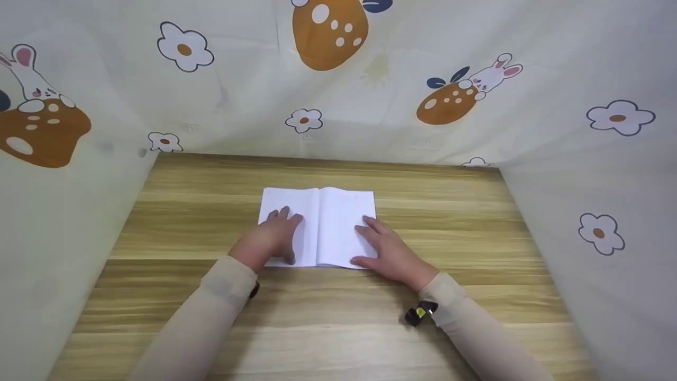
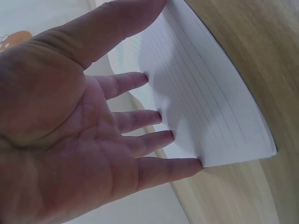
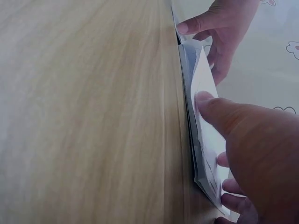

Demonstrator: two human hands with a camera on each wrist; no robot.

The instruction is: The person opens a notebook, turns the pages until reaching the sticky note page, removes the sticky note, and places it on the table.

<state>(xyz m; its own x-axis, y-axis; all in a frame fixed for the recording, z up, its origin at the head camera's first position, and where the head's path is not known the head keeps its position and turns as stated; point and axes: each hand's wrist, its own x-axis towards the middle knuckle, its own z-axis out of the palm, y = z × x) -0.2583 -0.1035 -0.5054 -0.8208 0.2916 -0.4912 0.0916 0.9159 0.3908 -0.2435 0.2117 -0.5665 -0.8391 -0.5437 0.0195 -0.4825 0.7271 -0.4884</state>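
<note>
An open notebook [image 1: 336, 227] with white pages lies flat on the wooden table, its fold running away from me. Faint ruled lines show on the left page [image 2: 201, 93] in the left wrist view. My left hand [image 1: 275, 233] rests on that page with fingers spread, fingertips touching the paper and the thumb near the lower edge. Over the outer edge of the right page, my right hand [image 1: 394, 254] presses with its fingertips and thumb, fingers extended. From the right wrist view, the right page [image 3: 205, 79] bulges up a little near the fold.
The wooden tabletop [image 1: 338, 328] extends around the notebook on all sides. A pale curtain [image 1: 238, 95] printed with rabbits and flowers hangs at the back and both sides. A dark wrist camera [image 1: 420, 313] sits at my right cuff.
</note>
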